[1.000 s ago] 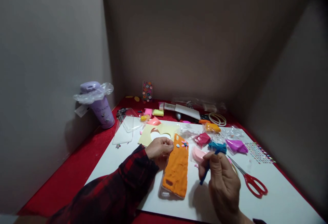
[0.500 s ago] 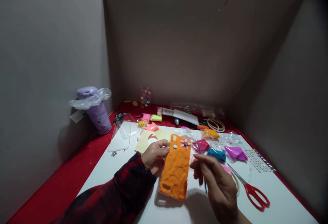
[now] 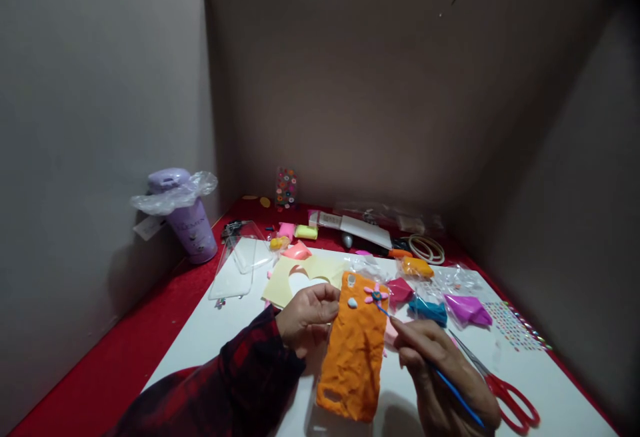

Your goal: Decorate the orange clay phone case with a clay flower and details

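In the head view, the left hand (image 3: pixel 309 320) comes in from the lower left, its forearm slanting up and to the right in a red-and-black checked sleeve (image 3: pixel 215 383). Its fingers are curled and nearly closed, pinching the upper left edge of an orange phone case (image 3: pixel 349 363) between thumb and fingers. The case is held up in front of the person, near the middle of the white sheet (image 3: pixel 195 357) that covers much of the red tabletop (image 3: pixel 120 347); it leans slightly, its top end away from the person. Near that end sit a pink flower (image 3: pixel 369 298) with a dark centre and, to its left, a small pale blue piece (image 3: pixel 353 303). The right hand (image 3: pixel 445 367) reaches in from the lower right with its back partly turned to the camera, index finger extended toward the flower and thumb tucked beneath. It is closed to a pen-like grip on a slim blue tool (image 3: pixel 459 395), whose thin tip points up and left and appears to meet the flower's lower edge; exact contact is hard to tell. Red-handled scissors (image 3: pixel 516 405) lie just beside the right hand, and a teal packet (image 3: pixel 429 312) lies beyond it.
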### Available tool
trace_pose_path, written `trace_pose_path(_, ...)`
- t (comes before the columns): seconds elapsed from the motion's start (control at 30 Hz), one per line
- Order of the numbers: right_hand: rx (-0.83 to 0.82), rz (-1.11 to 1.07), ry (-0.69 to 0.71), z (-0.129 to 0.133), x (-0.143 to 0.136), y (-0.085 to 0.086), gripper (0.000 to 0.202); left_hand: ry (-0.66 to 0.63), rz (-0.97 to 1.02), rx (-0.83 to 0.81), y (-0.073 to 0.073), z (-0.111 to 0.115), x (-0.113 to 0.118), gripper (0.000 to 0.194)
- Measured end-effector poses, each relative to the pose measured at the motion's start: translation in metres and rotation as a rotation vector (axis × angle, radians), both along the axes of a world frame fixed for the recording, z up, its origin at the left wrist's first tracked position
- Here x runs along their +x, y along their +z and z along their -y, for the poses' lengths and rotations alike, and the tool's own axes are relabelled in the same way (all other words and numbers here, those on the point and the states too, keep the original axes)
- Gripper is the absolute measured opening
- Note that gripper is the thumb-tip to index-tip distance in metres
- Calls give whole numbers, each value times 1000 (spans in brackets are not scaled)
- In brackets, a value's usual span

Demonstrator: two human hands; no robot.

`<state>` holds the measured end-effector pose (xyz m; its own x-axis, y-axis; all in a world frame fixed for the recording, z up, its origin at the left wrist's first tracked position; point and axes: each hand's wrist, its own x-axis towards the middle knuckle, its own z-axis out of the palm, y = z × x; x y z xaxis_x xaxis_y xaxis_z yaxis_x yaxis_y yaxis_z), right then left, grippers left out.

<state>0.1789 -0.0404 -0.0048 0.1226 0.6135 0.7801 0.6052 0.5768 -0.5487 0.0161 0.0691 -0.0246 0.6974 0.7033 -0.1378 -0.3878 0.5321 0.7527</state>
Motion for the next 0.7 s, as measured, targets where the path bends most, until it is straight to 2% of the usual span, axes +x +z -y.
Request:
trace_pose_path(0.23,-50,-153,3,-2,-4,-2,20,-23,39,9,4,6,3,38)
trace_pose_path(0.5,12,-79,41,-4,5,-13,28,-21,65,-27,12,12,3,36)
trace_pose_path(0.7,34,72,109,-7,7,-6,35,-44,46,-20,10,11,2,38)
